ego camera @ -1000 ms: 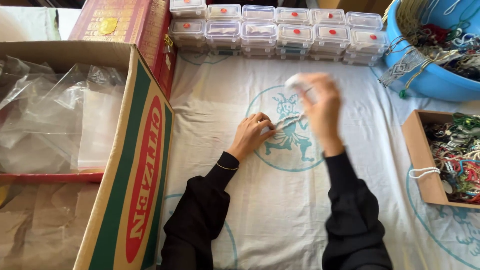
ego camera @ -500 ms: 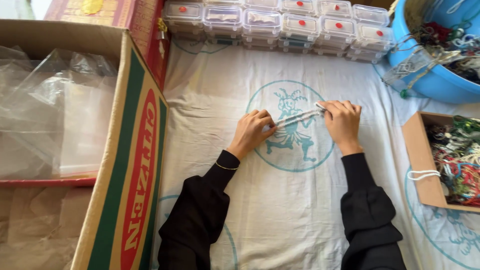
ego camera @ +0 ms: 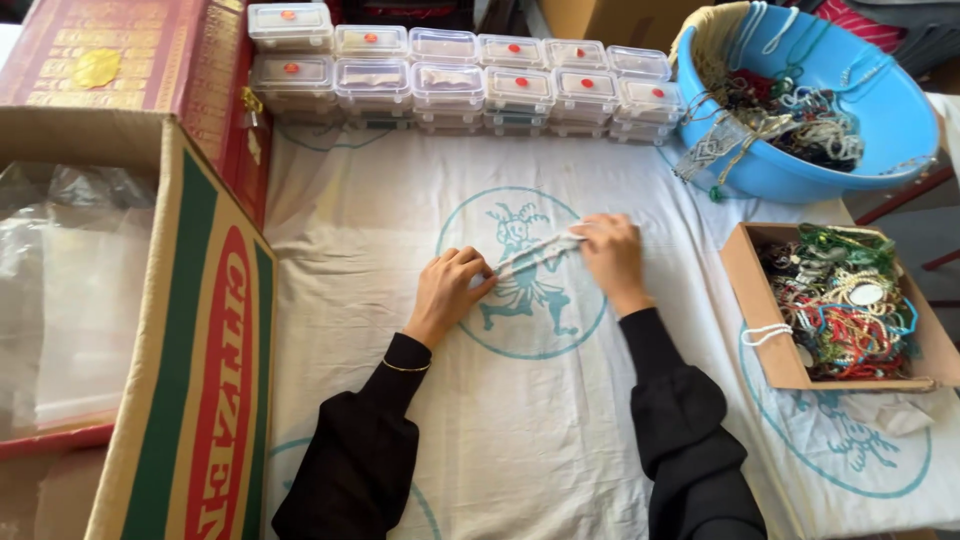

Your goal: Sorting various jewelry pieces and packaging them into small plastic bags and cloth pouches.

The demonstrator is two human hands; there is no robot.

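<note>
White cloth-covered bench (ego camera: 400, 420): my right hand (ego camera: 612, 255) has dropped back down; both hands, left hand (ego camera: 452, 290) included, now pinch the pale band (ego camera: 535, 252) stretched flat.

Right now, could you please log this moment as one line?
left hand: pinching strip end | right hand: holding other end | white strip: stretched flat on cloth

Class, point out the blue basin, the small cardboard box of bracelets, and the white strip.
blue basin (ego camera: 900, 120), head view, inner wall
small box (ego camera: 742, 265), head view, left wall
white strip (ego camera: 535, 253), head view, middle
</note>
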